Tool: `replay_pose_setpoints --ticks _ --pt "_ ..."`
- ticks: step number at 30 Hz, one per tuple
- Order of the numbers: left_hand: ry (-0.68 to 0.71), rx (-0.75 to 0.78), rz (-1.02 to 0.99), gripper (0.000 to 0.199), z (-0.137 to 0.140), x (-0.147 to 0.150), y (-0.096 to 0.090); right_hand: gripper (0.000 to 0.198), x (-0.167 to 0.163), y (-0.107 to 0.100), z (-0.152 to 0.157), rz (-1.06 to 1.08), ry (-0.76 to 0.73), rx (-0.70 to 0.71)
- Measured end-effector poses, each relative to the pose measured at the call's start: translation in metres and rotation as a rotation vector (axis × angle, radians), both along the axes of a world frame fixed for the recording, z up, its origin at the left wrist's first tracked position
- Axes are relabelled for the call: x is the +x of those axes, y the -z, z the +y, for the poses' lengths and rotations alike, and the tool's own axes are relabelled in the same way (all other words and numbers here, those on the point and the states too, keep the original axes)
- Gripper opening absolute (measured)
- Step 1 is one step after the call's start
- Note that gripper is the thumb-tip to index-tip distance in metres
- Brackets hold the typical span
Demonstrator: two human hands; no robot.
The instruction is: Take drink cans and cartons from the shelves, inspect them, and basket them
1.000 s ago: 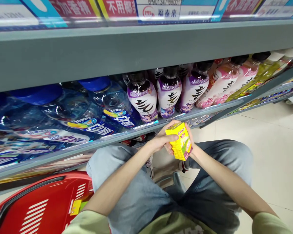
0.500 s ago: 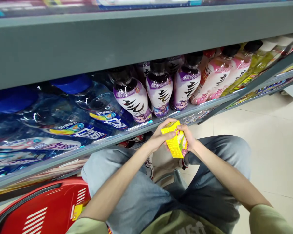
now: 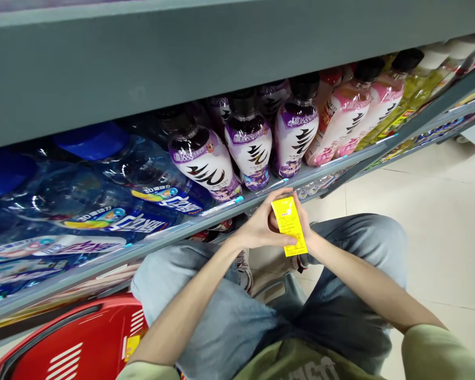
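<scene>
A small yellow drink carton (image 3: 290,224) is held between both hands, above and between my knees. One narrow printed side faces up toward me. My left hand (image 3: 259,227) grips it from the left, its thumb reaching across to the carton's lower part and its fingers curving behind the top. Along the right edge, my right hand (image 3: 304,217) is closed on the carton, most of its fingers hidden behind it. Just beyond the hands, purple-labelled bottles (image 3: 251,150) of dark drink stand upright on the shelf (image 3: 257,196).
Large blue-capped bottles (image 3: 114,174) fill the shelf at left; pink-labelled bottles (image 3: 346,121) stand at right. A grey upper shelf edge (image 3: 182,58) overhangs them. A red basket (image 3: 35,343) sits at lower left, and a grey stool (image 3: 283,293) shows between my legs.
The carton has been turned in my hands, so a narrow text side now shows instead of the corner with the picture. The view has shifted slightly.
</scene>
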State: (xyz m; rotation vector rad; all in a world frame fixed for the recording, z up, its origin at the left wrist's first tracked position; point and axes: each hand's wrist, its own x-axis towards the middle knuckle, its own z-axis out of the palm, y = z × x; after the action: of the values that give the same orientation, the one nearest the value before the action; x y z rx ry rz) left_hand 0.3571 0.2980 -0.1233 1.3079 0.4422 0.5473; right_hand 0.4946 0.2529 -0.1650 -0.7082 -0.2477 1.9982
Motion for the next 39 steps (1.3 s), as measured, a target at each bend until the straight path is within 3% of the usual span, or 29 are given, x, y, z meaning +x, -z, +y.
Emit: replay_pose_setpoints --ticks 4,11,16,28,35,39 --pt "0.049 -0.016 -0.022 0.108 -0.001 -0.001 -0.003 0.064 -0.003 -0.005 0.0 -0.029 0.099 0.029" --pt "0.017 -0.003 -0.041 0.093 0.001 -0.002 0.005 0.069 -0.003 -0.006 0.0 0.008 0.032 -0.054" --pt "0.016 -0.026 0.012 0.085 0.001 -0.003 0.006 0.073 -0.002 0.002 0.0 0.007 -0.024 -0.023" --pt "-0.136 0.104 0.021 0.059 -0.002 0.003 0.01 0.069 -0.004 -0.002 -0.001 0.061 0.02 -0.074" --pt "-0.205 0.026 0.083 0.049 -0.005 0.006 0.012 0.062 -0.009 0.011 -0.003 0.085 0.137 -0.096" --pt "-0.249 0.015 0.097 0.055 -0.006 0.009 0.013 0.064 -0.01 0.011 -0.003 0.011 0.087 -0.065"
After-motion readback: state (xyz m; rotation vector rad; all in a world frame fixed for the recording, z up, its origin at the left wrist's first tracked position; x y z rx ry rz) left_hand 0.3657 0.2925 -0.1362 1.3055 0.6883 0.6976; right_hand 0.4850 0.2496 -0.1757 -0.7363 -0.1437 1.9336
